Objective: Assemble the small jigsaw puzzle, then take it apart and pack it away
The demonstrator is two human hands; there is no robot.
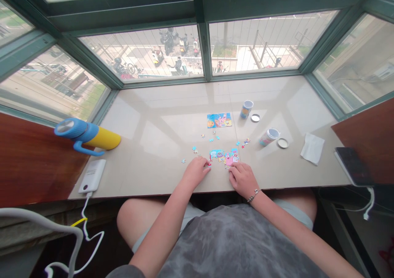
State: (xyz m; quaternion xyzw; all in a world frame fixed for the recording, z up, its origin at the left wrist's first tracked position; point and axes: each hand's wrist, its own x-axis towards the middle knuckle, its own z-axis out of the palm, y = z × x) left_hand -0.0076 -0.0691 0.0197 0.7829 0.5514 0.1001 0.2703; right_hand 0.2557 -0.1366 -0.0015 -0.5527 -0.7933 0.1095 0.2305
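Puzzle pieces [222, 157] lie part-joined on the sill [147, 175] — light, stiff card, best pinched by the edges; left hand [195, 172] narrow at their edge, right hand [242, 179] curled beside them — any hold too small to tell.

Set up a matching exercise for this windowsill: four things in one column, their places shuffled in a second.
Things:
1. bracelet
2. power bank
3. paper tissue
4. picture card

Places:
A. left end of the windowsill
B. wrist of the right hand
C. beyond the puzzle pieces
D. right of the two tins

Pairs: 1-B, 2-A, 3-D, 4-C
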